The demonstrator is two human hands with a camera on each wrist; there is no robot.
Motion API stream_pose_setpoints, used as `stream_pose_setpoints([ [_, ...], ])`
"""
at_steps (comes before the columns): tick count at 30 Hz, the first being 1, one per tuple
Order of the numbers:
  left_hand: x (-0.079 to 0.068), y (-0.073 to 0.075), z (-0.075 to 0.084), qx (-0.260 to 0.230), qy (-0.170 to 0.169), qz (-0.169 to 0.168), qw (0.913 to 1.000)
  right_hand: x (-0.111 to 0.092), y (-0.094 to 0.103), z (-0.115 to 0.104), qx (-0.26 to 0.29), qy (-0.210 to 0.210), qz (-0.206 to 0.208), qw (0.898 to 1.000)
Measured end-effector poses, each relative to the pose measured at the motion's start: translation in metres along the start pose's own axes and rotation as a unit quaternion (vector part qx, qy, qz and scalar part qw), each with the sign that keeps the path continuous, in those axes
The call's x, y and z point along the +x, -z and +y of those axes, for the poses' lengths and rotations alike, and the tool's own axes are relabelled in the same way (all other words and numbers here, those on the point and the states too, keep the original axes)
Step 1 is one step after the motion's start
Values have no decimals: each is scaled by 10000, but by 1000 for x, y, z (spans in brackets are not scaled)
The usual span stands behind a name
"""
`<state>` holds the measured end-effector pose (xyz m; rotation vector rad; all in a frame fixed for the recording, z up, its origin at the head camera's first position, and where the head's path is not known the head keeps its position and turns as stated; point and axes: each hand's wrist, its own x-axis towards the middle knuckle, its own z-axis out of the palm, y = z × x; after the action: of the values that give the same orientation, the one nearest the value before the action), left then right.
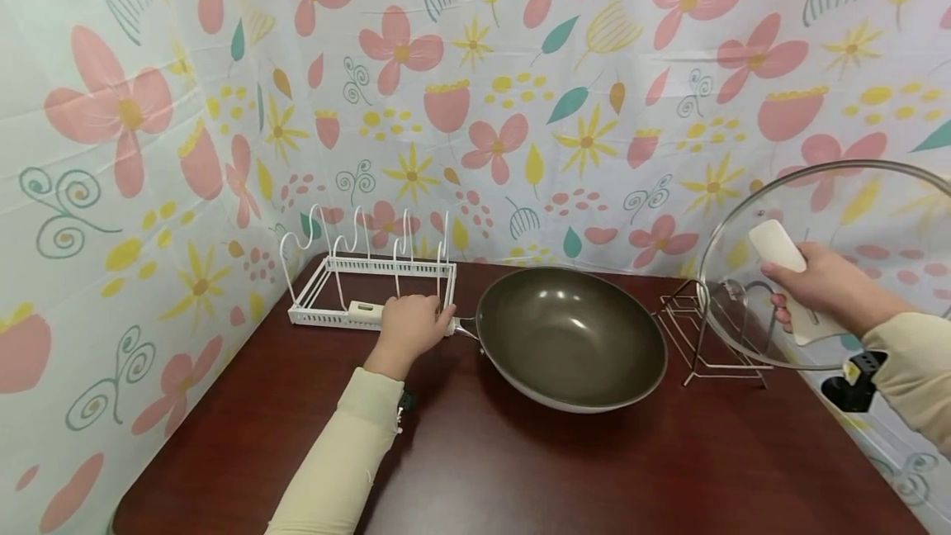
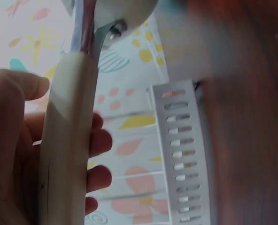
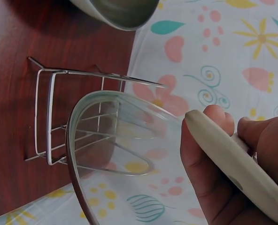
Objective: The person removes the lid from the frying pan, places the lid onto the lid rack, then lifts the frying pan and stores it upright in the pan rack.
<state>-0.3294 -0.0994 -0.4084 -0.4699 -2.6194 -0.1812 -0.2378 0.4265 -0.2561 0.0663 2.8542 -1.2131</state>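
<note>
A dark-coated wok (image 1: 572,337) with a pale outside is at the middle of the table, its mouth facing up. My left hand (image 1: 409,324) grips its cream handle (image 2: 66,136), fingers curled round from below in the left wrist view. Whether the wok touches the table is hard to tell. On the right, my right hand (image 1: 825,279) holds a glass lid (image 1: 731,271) by its cream handle (image 3: 242,164). The lid stands tilted nearly upright. Its lower edge overlaps a metal wire stand (image 3: 50,112); contact between them is unclear.
Behind the left hand, a white rack (image 1: 319,316) with tall wire dividers stands at the table's back left. The dark red table (image 1: 520,469) meets a flower-printed cloth (image 1: 461,40) at the back and left. A black object (image 1: 854,386) shows beside the right sleeve.
</note>
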Motion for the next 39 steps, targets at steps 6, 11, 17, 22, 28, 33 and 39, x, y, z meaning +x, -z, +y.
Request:
stream_pose_setpoints([
  [6, -1, 3, -11, -342, -212, -441, 9982, 1, 0, 4, 41, 20, -106, 9999],
  [11, -1, 8, -14, -338, -301, -763, 9961, 2, -2, 8, 93, 66, -141, 9998],
  [17, -1, 10, -13, -180, -342, -912, 9951, 4, -6, 11, 103, 137, -124, 9998],
  [22, -1, 7, -13, -197, -318, -907, 9952, 4, -9, 15, -48, 180, -15, 9998],
  [28, -1, 5, -14, -246, -292, -911, 9951, 10, -12, 20, -329, 212, -43, 9992],
  [33, -1, 5, -13, -279, -276, -896, 9952, 13, -14, 23, -502, 232, 7, 9985],
  [39, -1, 6, -13, -332, -257, -910, 9950, 15, -18, 23, -516, 206, -8, 9985],
])
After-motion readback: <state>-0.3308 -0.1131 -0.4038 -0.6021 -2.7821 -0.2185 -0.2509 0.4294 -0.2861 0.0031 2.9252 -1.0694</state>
